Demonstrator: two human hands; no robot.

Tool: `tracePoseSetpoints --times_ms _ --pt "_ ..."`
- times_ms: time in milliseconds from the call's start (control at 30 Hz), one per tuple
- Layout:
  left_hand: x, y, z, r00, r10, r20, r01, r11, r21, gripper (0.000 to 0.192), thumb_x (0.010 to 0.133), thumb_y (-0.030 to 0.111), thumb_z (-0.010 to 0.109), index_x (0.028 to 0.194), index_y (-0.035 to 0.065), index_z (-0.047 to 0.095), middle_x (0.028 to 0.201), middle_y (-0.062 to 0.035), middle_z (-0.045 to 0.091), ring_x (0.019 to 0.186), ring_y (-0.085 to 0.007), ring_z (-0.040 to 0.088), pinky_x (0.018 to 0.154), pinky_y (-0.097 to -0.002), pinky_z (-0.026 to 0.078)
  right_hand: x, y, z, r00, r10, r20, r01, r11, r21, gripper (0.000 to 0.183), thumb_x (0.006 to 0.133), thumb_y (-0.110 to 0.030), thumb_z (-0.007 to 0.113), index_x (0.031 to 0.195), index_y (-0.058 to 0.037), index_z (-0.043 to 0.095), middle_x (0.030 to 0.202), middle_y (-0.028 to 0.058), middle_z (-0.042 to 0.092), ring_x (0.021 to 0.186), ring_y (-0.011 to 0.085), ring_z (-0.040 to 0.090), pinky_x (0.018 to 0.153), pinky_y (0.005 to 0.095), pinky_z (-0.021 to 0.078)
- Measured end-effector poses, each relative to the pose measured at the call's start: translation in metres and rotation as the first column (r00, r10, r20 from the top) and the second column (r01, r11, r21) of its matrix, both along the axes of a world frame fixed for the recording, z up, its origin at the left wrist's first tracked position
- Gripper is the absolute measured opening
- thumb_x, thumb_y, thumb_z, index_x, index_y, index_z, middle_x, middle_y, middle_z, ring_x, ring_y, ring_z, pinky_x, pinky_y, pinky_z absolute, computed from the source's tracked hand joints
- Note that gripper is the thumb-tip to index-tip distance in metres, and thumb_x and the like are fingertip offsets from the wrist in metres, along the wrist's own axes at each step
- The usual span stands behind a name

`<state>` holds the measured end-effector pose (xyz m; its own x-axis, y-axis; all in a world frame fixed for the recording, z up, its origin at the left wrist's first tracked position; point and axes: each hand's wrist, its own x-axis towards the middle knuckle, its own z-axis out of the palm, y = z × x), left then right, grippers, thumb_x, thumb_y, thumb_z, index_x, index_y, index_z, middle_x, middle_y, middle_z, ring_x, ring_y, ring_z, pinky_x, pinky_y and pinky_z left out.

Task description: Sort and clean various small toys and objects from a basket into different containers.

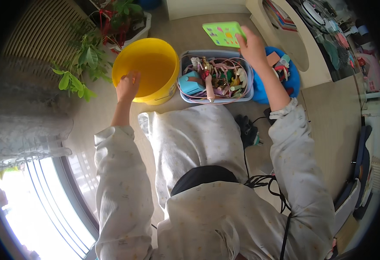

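Observation:
My right hand [252,45] holds a bright green flat toy board [223,33] by its right edge; small coloured pictures cover its face. The board is raised above the floor, beyond a grey-blue plastic bin [186,97]. My left hand [128,86] is at the near left rim of a yellow bucket [154,70], fingers curled over the inside. Whether they grip the rim or a small thing is unclear. Mixed toys fill the bin between my hands, among them a light blue toy case [190,83] and a pink-handled stick [209,87].
Right of the bin sits a blue tub [261,84] with blocks. Leafy potted plants [90,58] stand left of the bucket. A black cable [263,182] runs beside my right leg. A cabinet with books [279,16] stands at the upper right, a window [43,208] at lower left.

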<state>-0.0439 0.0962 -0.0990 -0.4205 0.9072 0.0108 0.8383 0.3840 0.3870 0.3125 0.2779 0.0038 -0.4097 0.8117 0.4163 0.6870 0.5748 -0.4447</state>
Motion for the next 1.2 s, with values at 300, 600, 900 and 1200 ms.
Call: tracePoseSetpoints --times_ms 300,600,900,1200 --pt "-0.007 0.012 -0.049 0.956 0.287 -0.064 -0.256 0.918 0.304 0.052 0.078 0.004 0.047 0.126 0.0223 0.043 0.114 0.0026 0.060 0.101 -0.0184 0.060 0.079 -0.0380 0.051 -0.203 -0.052 -0.080 0.920 0.382 0.085 -0.345 0.894 -0.286 0.026 0.086 -0.018 0.055 0.108 -0.0045 0.059 0.096 0.0202 0.064 0.090 0.0375 0.061 0.076 0.0464 0.0486" --pt "-0.003 0.001 -0.035 0.974 0.223 0.031 -0.224 0.942 0.250 0.046 0.083 0.008 0.047 0.125 0.0250 0.043 0.103 0.0036 0.065 0.086 -0.0215 0.065 0.069 -0.0384 0.052 -0.266 -0.051 -0.208 0.458 0.584 0.670 -0.137 0.791 -0.596 0.034 0.089 -0.016 0.047 0.120 -0.0130 0.059 0.123 0.0124 0.057 0.111 0.0285 0.057 0.089 0.0401 0.0473" --pt "-0.009 -0.005 -0.022 0.968 0.248 0.020 -0.248 0.957 0.150 0.046 0.081 0.009 0.047 0.126 0.0163 0.043 0.106 -0.0018 0.064 0.084 -0.0274 0.065 0.070 -0.0411 0.052 -0.278 -0.056 -0.193 0.606 0.596 0.527 -0.384 0.799 -0.462 0.034 0.094 -0.024 0.042 0.121 -0.0131 0.058 0.124 0.0110 0.057 0.112 0.0299 0.056 0.092 0.0390 0.0456" --pt "-0.006 0.002 -0.028 0.971 0.237 0.023 -0.238 0.954 0.184 0.051 0.081 0.008 0.044 0.128 0.0262 0.039 0.103 0.0063 0.066 0.083 -0.0224 0.065 0.067 -0.0382 0.053 -0.277 -0.059 -0.194 0.705 0.624 0.338 -0.217 0.642 -0.735 0.034 0.093 -0.023 0.044 0.120 -0.0069 0.056 0.110 0.0154 0.063 0.102 0.0298 0.060 0.088 0.0398 0.0465"
